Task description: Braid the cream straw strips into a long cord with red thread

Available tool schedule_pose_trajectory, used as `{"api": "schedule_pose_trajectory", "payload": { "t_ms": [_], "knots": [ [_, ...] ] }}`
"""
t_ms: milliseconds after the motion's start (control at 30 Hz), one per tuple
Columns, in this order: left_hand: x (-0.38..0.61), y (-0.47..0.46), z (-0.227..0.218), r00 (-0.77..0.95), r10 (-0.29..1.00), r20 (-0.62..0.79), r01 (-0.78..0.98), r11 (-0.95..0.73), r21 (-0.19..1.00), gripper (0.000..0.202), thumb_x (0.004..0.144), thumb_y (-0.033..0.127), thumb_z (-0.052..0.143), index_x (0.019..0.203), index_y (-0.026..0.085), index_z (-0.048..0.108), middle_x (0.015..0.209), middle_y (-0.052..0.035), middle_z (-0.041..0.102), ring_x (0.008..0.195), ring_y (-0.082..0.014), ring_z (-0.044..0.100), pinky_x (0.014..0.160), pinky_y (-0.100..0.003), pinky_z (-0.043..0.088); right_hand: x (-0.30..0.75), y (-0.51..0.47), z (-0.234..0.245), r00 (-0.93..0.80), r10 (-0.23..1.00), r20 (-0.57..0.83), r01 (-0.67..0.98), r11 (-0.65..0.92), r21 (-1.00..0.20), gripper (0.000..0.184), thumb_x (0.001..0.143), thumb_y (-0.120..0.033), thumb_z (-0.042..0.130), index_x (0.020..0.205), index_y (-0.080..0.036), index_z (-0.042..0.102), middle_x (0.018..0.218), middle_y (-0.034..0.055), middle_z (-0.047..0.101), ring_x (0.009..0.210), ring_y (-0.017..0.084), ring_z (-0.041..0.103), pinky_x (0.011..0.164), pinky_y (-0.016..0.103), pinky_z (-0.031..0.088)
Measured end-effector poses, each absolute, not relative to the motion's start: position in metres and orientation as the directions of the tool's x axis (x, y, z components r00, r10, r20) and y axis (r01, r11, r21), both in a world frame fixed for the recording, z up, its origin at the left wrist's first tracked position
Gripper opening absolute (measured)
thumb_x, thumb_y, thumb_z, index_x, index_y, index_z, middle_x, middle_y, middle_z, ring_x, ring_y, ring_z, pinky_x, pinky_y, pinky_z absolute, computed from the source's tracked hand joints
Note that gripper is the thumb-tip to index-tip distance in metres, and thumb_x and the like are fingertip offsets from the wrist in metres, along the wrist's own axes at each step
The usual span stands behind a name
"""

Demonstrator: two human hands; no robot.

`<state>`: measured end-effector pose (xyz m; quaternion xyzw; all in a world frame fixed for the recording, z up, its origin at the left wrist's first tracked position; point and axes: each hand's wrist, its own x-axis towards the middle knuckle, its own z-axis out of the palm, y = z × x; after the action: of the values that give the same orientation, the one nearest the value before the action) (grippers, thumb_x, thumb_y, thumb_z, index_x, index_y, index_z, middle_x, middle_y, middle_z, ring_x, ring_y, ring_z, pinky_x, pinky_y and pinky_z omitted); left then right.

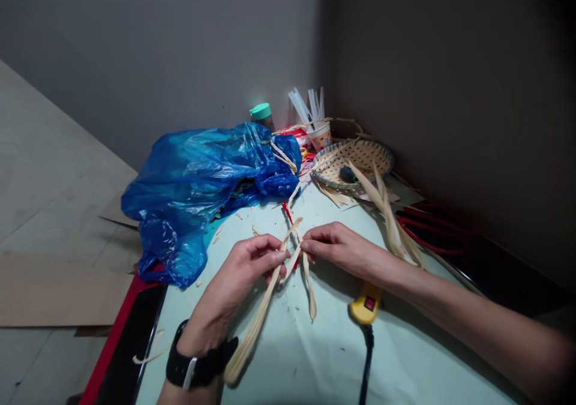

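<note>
Over the middle of the table, my left hand (256, 261) pinches pale dried husk strips (258, 312) that look like corn husk. A long bundle of them hangs toward me past the black wristwatch. My right hand (330, 246) grips the same strips from the right, thumb and finger together. Between the hands the strips cross, and one short end (310, 294) dangles. A thin braid (294, 194) runs away from the crossing toward the blue bag. Beside it lies a narrow red piece (287, 212), partly hidden by the strips.
A yellow corded tool (365, 306) lies partly under my right forearm. A blue plastic bag (193, 171) covers the left back. A woven basket (330, 164), more husks (384, 213), red-handled scissors (432, 240), a cup of sticks (320, 135) and a green-capped bottle (261, 112) stand behind.
</note>
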<state>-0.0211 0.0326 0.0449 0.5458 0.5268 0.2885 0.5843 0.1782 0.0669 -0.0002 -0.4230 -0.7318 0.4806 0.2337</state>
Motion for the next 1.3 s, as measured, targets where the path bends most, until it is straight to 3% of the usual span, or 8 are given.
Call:
{"api": "schedule_pose_trajectory", "payload": {
  "t_ms": [167, 367, 467, 633, 800, 967, 1100, 1300],
  "knots": [
    [-0.019, 0.034, 0.040, 0.217, 0.938, -0.270, 0.197, 0.228, 0.953, 0.021, 0.081, 0.035, 0.060, 0.076, 0.015, 0.064, 0.063, 0.0003, 0.055, 0.055, -0.0086, 0.043, 0.055, -0.021, 0.031, 0.179, 0.066, 0.001, -0.520, 0.851, -0.070, 0.326, 0.122, -0.937, 0.029, 0.085, -0.037, 0.047, 0.069, -0.015, 0.057, 0.058, -0.0038, 0.039, 0.055, 0.009, 0.030, 0.051, 0.022, 0.025],
    [-0.009, 0.032, 0.031, 0.155, 0.932, -0.328, 0.148, 0.307, 0.940, 0.021, 0.081, 0.034, 0.055, 0.074, 0.014, 0.060, 0.063, 0.0008, 0.051, 0.055, -0.0090, 0.041, 0.054, -0.022, 0.029, 0.180, 0.062, 0.013, -0.524, 0.836, -0.163, 0.183, -0.077, -0.980, 0.027, 0.085, -0.038, 0.049, 0.070, -0.016, 0.053, 0.050, -0.0075, 0.029, 0.045, 0.007, 0.019, 0.045, 0.023, 0.015],
    [-0.004, 0.032, 0.025, 0.159, 0.934, -0.318, 0.214, 0.282, 0.935, 0.015, 0.077, 0.030, 0.059, 0.075, 0.016, 0.059, 0.059, 0.0036, 0.046, 0.053, -0.0086, 0.036, 0.051, -0.021, 0.025, 0.180, 0.064, 0.012, -0.503, 0.859, -0.091, 0.206, 0.017, -0.978, 0.029, 0.086, -0.038, 0.048, 0.071, -0.015, 0.056, 0.054, -0.0057, 0.035, 0.048, 0.007, 0.024, 0.047, 0.023, 0.020],
    [-0.005, 0.029, 0.025, 0.263, 0.911, -0.319, 0.304, 0.235, 0.923, 0.009, 0.074, 0.023, 0.055, 0.079, 0.017, 0.060, 0.058, 0.0046, 0.044, 0.052, -0.0093, 0.034, 0.051, -0.022, 0.025, 0.181, 0.065, 0.010, -0.476, 0.879, 0.035, 0.404, 0.254, -0.879, 0.031, 0.088, -0.035, 0.045, 0.072, -0.014, 0.061, 0.064, -0.0010, 0.052, 0.061, 0.011, 0.041, 0.057, 0.024, 0.029],
    [-0.008, 0.026, 0.031, 0.305, 0.872, -0.383, 0.347, 0.273, 0.897, 0.017, 0.078, 0.024, 0.049, 0.085, 0.018, 0.063, 0.068, 0.0013, 0.052, 0.058, -0.0108, 0.041, 0.055, -0.023, 0.030, 0.181, 0.062, 0.016, -0.461, 0.887, 0.032, 0.505, 0.291, -0.813, 0.029, 0.089, -0.032, 0.044, 0.072, -0.015, 0.061, 0.063, -0.0014, 0.053, 0.060, 0.011, 0.041, 0.056, 0.025, 0.028],
    [-0.007, 0.025, 0.030, 0.254, 0.880, -0.401, 0.420, 0.274, 0.865, 0.017, 0.078, 0.025, 0.047, 0.077, 0.017, 0.062, 0.074, -0.0010, 0.057, 0.066, -0.0136, 0.046, 0.059, -0.024, 0.034, 0.179, 0.058, 0.020, -0.441, 0.896, 0.051, 0.568, 0.322, -0.757, 0.030, 0.090, -0.031, 0.043, 0.073, -0.015, 0.061, 0.061, -0.0019, 0.053, 0.058, 0.011, 0.040, 0.055, 0.025, 0.026],
    [-0.005, 0.025, 0.031, 0.240, 0.902, -0.359, 0.497, 0.204, 0.844, 0.019, 0.077, 0.024, 0.046, 0.070, 0.016, 0.062, 0.067, -0.0010, 0.053, 0.062, -0.0139, 0.043, 0.055, -0.024, 0.032, 0.177, 0.055, 0.021, -0.439, 0.897, 0.050, 0.579, 0.326, -0.747, 0.030, 0.091, -0.030, 0.043, 0.077, -0.015, 0.065, 0.065, 0.0000, 0.058, 0.060, 0.011, 0.044, 0.057, 0.026, 0.027],
    [-0.004, 0.024, 0.034, 0.271, 0.924, -0.269, 0.518, 0.096, 0.850, 0.019, 0.075, 0.023, 0.046, 0.070, 0.015, 0.062, 0.070, -0.0019, 0.059, 0.066, -0.0154, 0.049, 0.058, -0.024, 0.035, 0.177, 0.056, 0.019, -0.431, 0.900, 0.065, 0.572, 0.328, -0.752, 0.031, 0.090, -0.031, 0.044, 0.077, -0.014, 0.066, 0.064, -0.0006, 0.057, 0.060, 0.011, 0.042, 0.057, 0.026, 0.027]
  ]
}}
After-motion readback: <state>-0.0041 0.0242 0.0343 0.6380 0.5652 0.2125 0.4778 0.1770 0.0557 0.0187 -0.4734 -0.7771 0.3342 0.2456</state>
